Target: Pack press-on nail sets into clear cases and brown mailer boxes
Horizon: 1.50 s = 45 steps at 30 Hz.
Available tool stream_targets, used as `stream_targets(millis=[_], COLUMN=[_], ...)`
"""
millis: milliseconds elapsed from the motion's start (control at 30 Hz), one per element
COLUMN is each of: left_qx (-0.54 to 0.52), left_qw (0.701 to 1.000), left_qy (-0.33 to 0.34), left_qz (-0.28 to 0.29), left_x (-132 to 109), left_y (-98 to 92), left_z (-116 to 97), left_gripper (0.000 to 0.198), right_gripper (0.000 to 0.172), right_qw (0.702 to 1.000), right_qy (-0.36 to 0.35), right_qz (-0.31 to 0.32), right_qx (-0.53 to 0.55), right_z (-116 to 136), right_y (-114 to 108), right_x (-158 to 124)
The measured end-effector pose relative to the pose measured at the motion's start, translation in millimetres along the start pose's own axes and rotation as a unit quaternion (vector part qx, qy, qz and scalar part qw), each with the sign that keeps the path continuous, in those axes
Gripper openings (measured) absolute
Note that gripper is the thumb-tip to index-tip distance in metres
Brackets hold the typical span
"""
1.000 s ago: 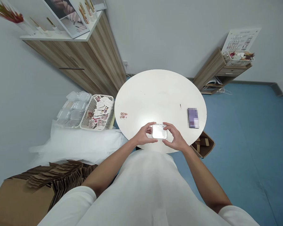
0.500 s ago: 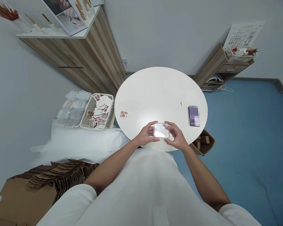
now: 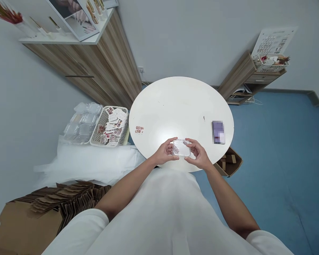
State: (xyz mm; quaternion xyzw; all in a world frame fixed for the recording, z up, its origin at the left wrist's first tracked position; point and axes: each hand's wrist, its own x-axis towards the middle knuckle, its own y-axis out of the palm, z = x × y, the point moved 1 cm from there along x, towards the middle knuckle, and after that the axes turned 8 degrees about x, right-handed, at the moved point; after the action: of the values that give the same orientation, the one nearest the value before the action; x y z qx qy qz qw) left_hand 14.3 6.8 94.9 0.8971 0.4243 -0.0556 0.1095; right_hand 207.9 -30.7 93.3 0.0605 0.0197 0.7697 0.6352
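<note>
A small clear plastic box (image 3: 181,148) is held between both hands over the near edge of the round white table (image 3: 180,102). My left hand (image 3: 165,151) grips its left side with thumb and fingers, and my right hand (image 3: 198,153) grips the right side the same way. The box looks closed; whether anything lies inside I cannot tell. A small sheet with reddish oval pieces (image 3: 139,130) lies at the table's left. On the right side rests a purple packet (image 3: 218,132), its face blurred. A tiny dark bit (image 3: 204,118) sits nearby.
Left of the table are a white basket of printed cards (image 3: 110,125), stacked clear plastic boxes (image 3: 83,122), white sheets (image 3: 93,161) and flattened cardboard (image 3: 29,223). A cardboard box (image 3: 232,164) stands below the table's right edge. Wood-grain cabinets (image 3: 117,53) stand by the wall.
The clear box has tilted slightly in my hands, so the bright glare on its top has faded and its transparent surface shows. Both hands keep their grip.
</note>
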Motion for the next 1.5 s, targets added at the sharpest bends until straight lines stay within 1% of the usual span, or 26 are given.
stream_targets(millis=[167, 333, 433, 533, 667, 733, 767, 867, 900, 967, 1000, 1100, 1200, 1333, 1433, 1500], left_qx=[-0.008, -0.013, -0.004, -0.019, -0.06, -0.054, -0.047, -0.016, -0.008, -0.002, -0.002, 0.017, 0.05, 0.068, 0.075, 0.067], left_qw=[1.0, 1.0, 1.0, 0.999, 0.997, 0.997, 0.996, 0.994, 0.993, 0.992, 0.991, 0.987, 0.983, 0.983, 0.983, 0.983], left_qy=[0.001, -0.01, -0.018, -0.025, -0.038, -0.062, -0.072, -0.081, -0.081, -0.089, -0.094, -0.105, -0.111, -0.113, -0.116, -0.121], left_qz=[-0.003, -0.006, -0.008, -0.007, 0.004, -0.003, -0.016, -0.074, -0.085, -0.089, -0.091, -0.118, -0.134, -0.13, -0.124, -0.121], left_x=[1, 1, 0, -1, -4, -4, -3, -3, -3, -4, -5, -8, -10, -14, -16, -17], left_y=[-1.1, -1.3, 0.8, 5.6, 9.5, 7.2, 5.1, -1.3, -2.2, -1.5, -0.2, 4.4, 6.8, 7.2, 8.6, 10.2], left_z=[1, 2, 3, 3, -2, -3, -2, 3, 5, 10, 13, 22, 29, 32, 33, 36], left_gripper=[0.085, 0.084, 0.085, 0.086, 0.088, 0.084, 0.079, 0.06, 0.052, 0.041, 0.038, 0.04, 0.042, 0.039, 0.036, 0.035], right_gripper=[0.044, 0.046, 0.044, 0.043, 0.043, 0.043, 0.043, 0.04, 0.037, 0.034, 0.034, 0.034, 0.032, 0.034, 0.037, 0.04], right_qw=[1.0, 0.999, 0.998, 0.998, 0.996, 0.994, 0.993, 0.99, 0.989, 0.986, 0.984, 0.978, 0.976, 0.967, 0.961, 0.958], right_qy=[0.005, 0.025, 0.031, 0.041, 0.065, 0.084, 0.094, 0.124, 0.136, 0.164, 0.177, 0.201, 0.211, 0.24, 0.255, 0.265], right_qz=[0.002, -0.006, -0.013, -0.022, -0.011, -0.011, -0.013, -0.02, -0.023, -0.031, -0.036, -0.048, -0.054, -0.073, -0.094, -0.098], right_qx=[0.022, 0.036, 0.053, 0.052, 0.053, 0.066, 0.07, 0.057, 0.044, 0.014, 0.0, -0.011, 0.007, 0.045, 0.05, 0.056], right_z=[-2, -3, -3, 1, 11, 15, 16, 19, 19, 19, 18, 15, 13, 7, -2, -11], right_y=[-1, -1, -2, -2, -6, -10, -13, -18, -19, -18, -16, -9, -4, -5, -8, -7], right_x=[3, 4, 3, 4, 10, 13, 15, 16, 16, 15, 14, 12, 11, 8, 3, -1])
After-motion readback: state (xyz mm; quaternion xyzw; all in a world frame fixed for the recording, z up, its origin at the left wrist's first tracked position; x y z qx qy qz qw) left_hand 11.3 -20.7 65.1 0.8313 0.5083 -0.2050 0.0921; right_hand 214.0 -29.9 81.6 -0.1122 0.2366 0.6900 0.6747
